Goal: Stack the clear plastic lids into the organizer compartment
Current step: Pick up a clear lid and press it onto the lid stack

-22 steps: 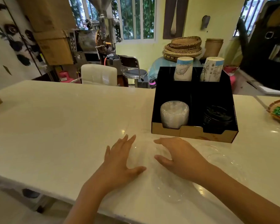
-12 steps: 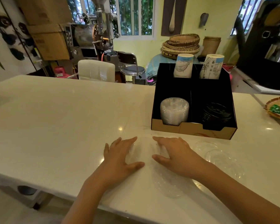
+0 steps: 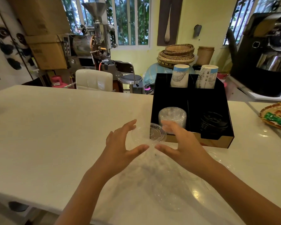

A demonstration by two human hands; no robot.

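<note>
Counter (image 3: 55, 127), pale stone, bearing everything listed. Left hand (image 3: 120, 148): raised off the surface, fingers spread and curved, pressing the left rim of a clear lid (image 3: 156, 133). The lid is held between both hands in the air, just in front of the organizer's near left corner, tilted toward the viewer; whether one lid or several nested is hard to tell. Right hand (image 3: 183, 143): fingers likewise spread, cupping the right rim. More loose clear lids (image 3: 165, 189) lie on the counter beneath the forearms, barely visible. Organizer (image 3: 217, 142), black with a cardboard front: stack of clear lids (image 3: 172, 117) in the near left compartment, black lids (image 3: 213, 122) near right, paper cups (image 3: 179, 76) behind. Handling note: likely best to level the lid, centre it over the clear stack, lower until it nests, with light pressure so the thin plastic does not buckle.
</note>
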